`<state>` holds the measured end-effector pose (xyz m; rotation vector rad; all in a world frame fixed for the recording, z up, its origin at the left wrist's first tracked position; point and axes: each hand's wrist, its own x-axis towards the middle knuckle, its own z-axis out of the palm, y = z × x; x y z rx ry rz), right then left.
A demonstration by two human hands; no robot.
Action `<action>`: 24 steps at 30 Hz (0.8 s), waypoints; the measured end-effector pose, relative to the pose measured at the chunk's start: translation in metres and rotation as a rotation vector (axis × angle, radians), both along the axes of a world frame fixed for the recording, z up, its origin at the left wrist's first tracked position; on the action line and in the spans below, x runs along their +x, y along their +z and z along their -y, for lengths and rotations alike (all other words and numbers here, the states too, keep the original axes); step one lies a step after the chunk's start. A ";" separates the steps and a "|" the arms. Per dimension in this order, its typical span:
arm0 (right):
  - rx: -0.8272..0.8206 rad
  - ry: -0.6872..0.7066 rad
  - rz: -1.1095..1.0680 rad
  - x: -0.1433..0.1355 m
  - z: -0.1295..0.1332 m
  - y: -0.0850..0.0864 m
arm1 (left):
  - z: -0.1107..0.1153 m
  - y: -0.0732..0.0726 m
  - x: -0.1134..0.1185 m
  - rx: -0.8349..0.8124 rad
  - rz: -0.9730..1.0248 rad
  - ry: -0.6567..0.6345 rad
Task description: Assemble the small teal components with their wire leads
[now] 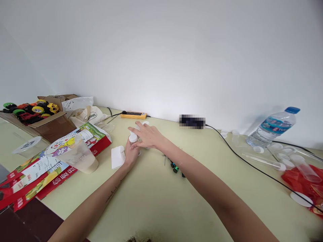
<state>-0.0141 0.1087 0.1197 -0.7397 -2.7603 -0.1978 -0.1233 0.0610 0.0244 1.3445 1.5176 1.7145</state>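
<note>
A small clear container with a white lid (133,138) stands upright on the pale green table (156,198). Around its left side are the fingers of my left hand (130,154). My right hand (148,136) reaches over from the right with its fingers spread, the thumb low beside the container. Behind and partly under the right hand are more white-lidded containers (145,123), mostly hidden. White tissue (117,157) lies just left of my left hand. Near my right forearm is a small green and black toy (174,167), partly covered by the arm.
At the left are a cardboard box (54,127) of toy vehicles, a plastic cup (84,159) and colourful packaging (58,154). An orange power strip (133,115) lies by the wall. A water bottle (274,127), clear tubes (264,162), a black cable (236,156) and red bag (300,179) are right.
</note>
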 end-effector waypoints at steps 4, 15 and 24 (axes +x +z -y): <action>0.023 0.016 0.074 -0.006 0.000 -0.002 | 0.007 0.004 0.001 -0.003 -0.015 -0.007; 0.128 -0.013 0.034 0.014 0.037 -0.013 | 0.039 -0.007 -0.003 -0.036 0.057 -0.275; 0.014 -0.276 -0.069 0.053 0.059 -0.019 | 0.045 0.017 0.026 -0.067 0.029 -0.344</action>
